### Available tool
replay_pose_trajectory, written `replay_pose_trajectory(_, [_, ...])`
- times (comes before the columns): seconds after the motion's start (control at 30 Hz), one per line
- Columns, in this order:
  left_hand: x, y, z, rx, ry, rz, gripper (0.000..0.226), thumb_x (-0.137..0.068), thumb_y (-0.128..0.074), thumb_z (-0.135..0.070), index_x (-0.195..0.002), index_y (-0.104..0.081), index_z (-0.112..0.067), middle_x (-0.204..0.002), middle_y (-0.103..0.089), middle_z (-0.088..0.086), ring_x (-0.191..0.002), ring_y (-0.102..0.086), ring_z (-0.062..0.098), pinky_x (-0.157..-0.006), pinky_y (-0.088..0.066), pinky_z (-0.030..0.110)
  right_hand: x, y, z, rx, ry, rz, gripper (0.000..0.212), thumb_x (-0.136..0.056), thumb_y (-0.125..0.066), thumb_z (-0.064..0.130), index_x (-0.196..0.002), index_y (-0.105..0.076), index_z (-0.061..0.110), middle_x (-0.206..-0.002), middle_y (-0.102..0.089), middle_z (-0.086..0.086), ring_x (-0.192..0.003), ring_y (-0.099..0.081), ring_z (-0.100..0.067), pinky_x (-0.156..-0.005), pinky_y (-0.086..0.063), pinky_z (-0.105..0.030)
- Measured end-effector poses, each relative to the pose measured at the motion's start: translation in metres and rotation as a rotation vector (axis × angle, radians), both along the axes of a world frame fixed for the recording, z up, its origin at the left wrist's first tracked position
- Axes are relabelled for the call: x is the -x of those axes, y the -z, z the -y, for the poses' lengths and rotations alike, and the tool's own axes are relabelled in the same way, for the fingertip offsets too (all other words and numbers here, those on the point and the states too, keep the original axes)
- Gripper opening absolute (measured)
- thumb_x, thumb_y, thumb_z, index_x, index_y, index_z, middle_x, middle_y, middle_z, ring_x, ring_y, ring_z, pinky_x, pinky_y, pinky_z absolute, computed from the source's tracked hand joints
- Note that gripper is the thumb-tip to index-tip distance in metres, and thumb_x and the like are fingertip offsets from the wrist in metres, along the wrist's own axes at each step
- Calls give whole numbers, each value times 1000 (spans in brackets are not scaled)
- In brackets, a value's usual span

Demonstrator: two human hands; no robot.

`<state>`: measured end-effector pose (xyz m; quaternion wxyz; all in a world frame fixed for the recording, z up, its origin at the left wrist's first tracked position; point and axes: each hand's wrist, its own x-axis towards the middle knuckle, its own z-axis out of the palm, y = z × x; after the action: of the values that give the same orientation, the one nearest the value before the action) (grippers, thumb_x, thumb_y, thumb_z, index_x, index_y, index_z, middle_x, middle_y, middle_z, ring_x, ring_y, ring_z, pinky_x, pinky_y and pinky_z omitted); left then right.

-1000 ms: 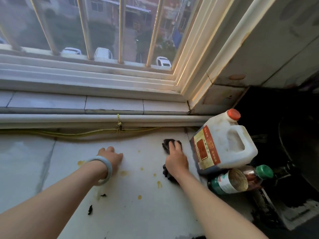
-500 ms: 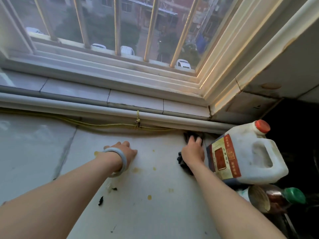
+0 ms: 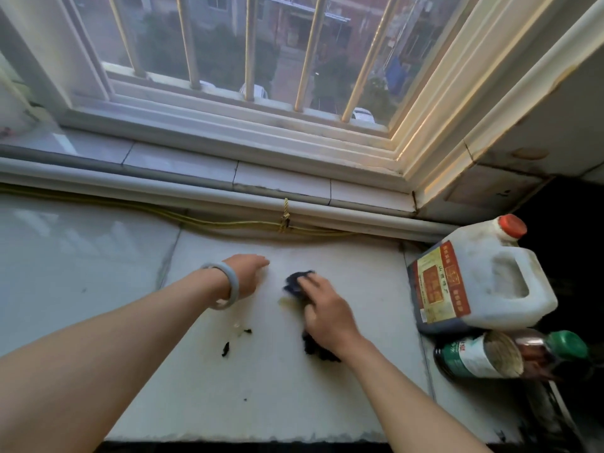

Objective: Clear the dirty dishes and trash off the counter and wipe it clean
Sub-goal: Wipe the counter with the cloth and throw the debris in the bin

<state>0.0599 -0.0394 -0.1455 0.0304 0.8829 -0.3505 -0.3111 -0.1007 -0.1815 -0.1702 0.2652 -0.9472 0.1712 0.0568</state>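
My right hand (image 3: 323, 308) presses a dark cloth (image 3: 299, 282) flat on the white counter (image 3: 261, 393); the cloth shows ahead of my fingers and under my wrist. A yellowish smear (image 3: 285, 301) lies just left of the cloth. My left hand (image 3: 248, 273), with a pale bangle on the wrist, rests palm down on the counter a little to the left, holding nothing. Small dark scraps (image 3: 225, 349) lie on the counter below my left wrist.
A large white jug (image 3: 483, 282) with a red cap and a red label stands at the right. A green-capped bottle (image 3: 510, 354) lies on its side in front of it. A yellow cord (image 3: 284, 220) runs along the pipes under the barred window.
My right hand has slid the cloth leftward and toward me, away from the jug and the back wall. Several yellow spots seen earlier are gone. My left hand stays put.
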Motion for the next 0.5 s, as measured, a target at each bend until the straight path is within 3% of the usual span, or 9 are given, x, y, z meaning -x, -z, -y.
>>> replay_pose_trajectory(0.07, [-10,-5,-24,107,-77,-7,53,-97,-47,-17,-148,-33,-23,-154,-34,-1,-141,-31,20,-116,-26,36,24,-2,26,57,218,63,55,-89,-48,6,-144,-45,17,-151,-35,-2,-131,-45,-24,-102,-41,-34])
replay_pose_trajectory(0.2, [-40,-10,-71,50,-132,68,60,-96,-52,-23,-150,-28,-20,-157,-25,3,-142,-28,24,-116,-26,38,54,0,40,262,514,-216,55,-94,-38,9,-148,-31,16,-154,-23,-9,-121,-49,-34,-90,-43,-38])
replay_pose_trajectory(0.33, [-56,-7,-107,-99,-217,96,61,-96,-44,-9,-152,-23,-18,-158,-20,11,-144,-20,30,-116,-22,39,22,4,-29,329,440,-261,55,-94,-37,10,-148,-23,12,-153,-19,-14,-116,-51,-36,-87,-47,-40])
replay_pose_trajectory(0.5, [-61,-1,-141,-248,-125,84,66,-87,-39,2,-148,-30,-22,-148,-31,10,-135,-33,31,-110,-34,40,-31,6,-115,257,240,-296,67,-94,-40,7,-153,-9,10,-158,-3,-17,-122,-48,-35,-91,-47,-40])
